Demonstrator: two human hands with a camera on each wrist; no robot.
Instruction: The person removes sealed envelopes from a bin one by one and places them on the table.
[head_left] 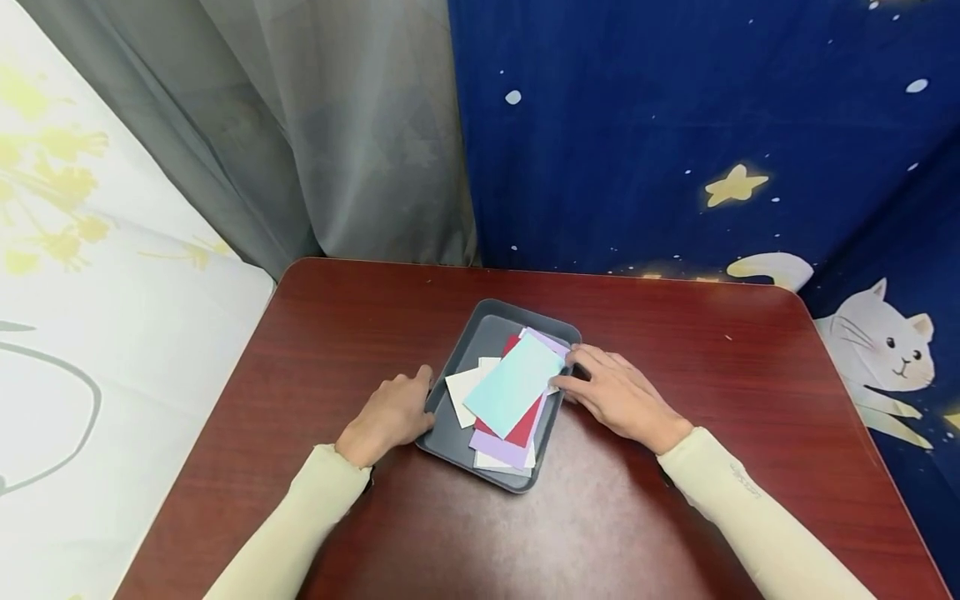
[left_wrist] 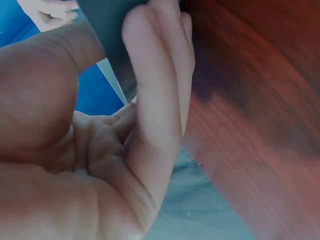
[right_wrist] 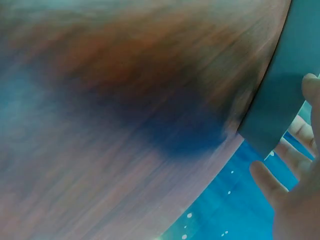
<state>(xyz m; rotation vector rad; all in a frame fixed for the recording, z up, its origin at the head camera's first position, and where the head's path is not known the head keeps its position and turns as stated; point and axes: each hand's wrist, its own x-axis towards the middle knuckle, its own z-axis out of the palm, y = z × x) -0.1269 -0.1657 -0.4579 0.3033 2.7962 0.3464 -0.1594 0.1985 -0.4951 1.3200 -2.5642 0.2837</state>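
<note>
A dark grey tray lies at a slant on the table. In it is a loose stack of paper pieces: a light blue sheet on top, with red, lilac and white sheets showing beneath. My left hand grips the tray's left edge, thumb over the rim and fingers against the outside. Across from it, my right hand is at the right rim beside the light blue sheet's corner. Its fingers spread apart in the right wrist view; whether they pinch any paper is hidden.
The reddish-brown table extends around the tray. A grey curtain and a blue curtain with stars and a cat hang behind its far edge. At the left is a white cloth with a yellow pattern.
</note>
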